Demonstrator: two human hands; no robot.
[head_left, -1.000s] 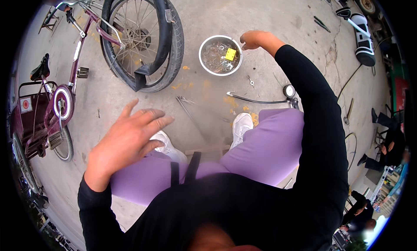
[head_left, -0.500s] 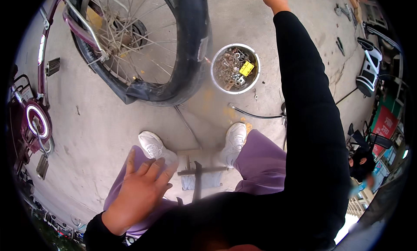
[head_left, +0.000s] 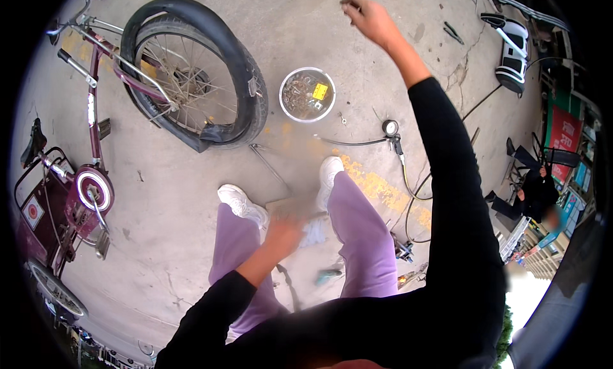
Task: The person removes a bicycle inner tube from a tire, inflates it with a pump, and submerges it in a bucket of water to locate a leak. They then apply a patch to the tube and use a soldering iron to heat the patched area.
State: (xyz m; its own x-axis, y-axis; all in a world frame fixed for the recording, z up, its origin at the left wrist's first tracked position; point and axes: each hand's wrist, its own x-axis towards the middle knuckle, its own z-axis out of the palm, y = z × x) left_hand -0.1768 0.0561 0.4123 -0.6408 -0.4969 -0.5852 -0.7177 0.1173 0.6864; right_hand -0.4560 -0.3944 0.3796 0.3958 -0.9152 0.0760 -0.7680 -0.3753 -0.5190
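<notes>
My right hand (head_left: 357, 14) is raised at arm's length, above and right of the upright-frame bicycle's front wheel (head_left: 191, 81); its fingers are curled, and whatever is at their tips is too small to make out. My left hand (head_left: 284, 231) is low between my legs, smeared by motion. A black rubber tube or tyre (head_left: 242, 62) loops over the wheel, loose at the bottom. Beside it a round metal bowl (head_left: 300, 107) holds mixed small hardware and a yellow piece (head_left: 320, 91). A thin metal rod (head_left: 268, 168) lies below the wheel.
The purple cargo tricycle (head_left: 86, 203) fills the left. An air gauge (head_left: 389, 127) with hoses lies right of the bowl. Pliers (head_left: 453, 33) and a black-and-white wheeled device (head_left: 514, 56) are farther right. A seated person in dark clothes (head_left: 533, 190) is at the right edge.
My left hand has moved rightward, inward between my legs. My right hand has reached farther forward and up than a second ago. The view has shifted with my head.
</notes>
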